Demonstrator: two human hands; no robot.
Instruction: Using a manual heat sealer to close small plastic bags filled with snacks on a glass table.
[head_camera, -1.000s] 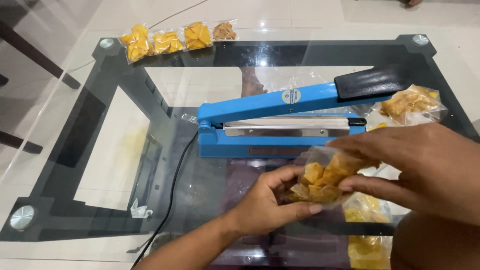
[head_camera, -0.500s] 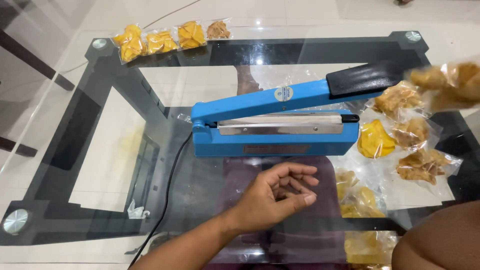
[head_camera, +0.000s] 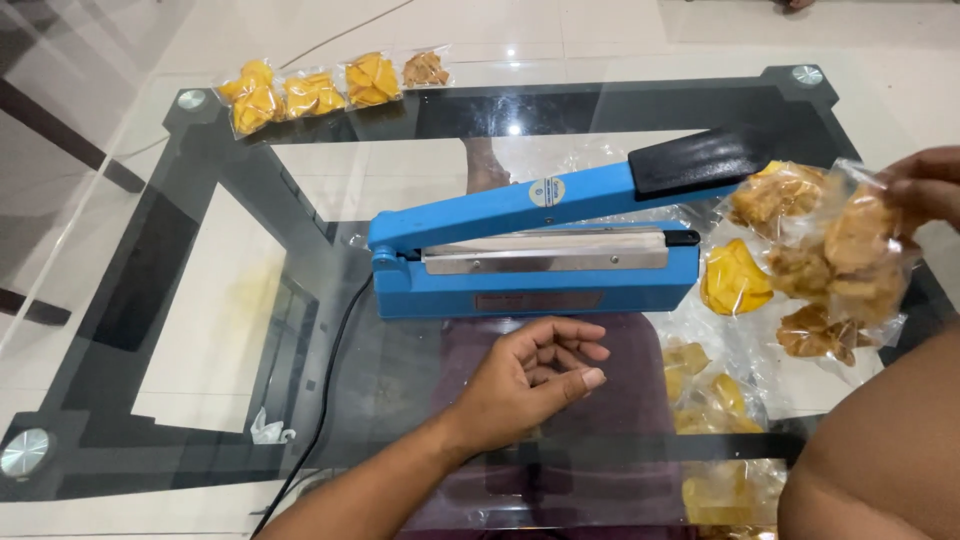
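Snack bag (head_camera: 845, 262) pinched in right hand (head_camera: 925, 187) fingers; left hand (head_camera: 530, 380) loosely curled, empty.

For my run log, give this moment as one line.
right hand: holds clear plastic snack bag | left hand: empty, fingers curled | blue heat sealer: arm raised

Blue sealer (head_camera: 530, 270), black handle (head_camera: 700, 160); yellow-brown snacks, clear bag (head_camera: 840, 260); black table frame (head_camera: 230, 190); black cord (head_camera: 330, 380).

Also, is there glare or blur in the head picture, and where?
Head view: a small bright light spot on the glass table behind the blue sealer, with faint reflections; the snack bag in the right hand looks slightly soft, its clear film shiny; the left hand is sharp.
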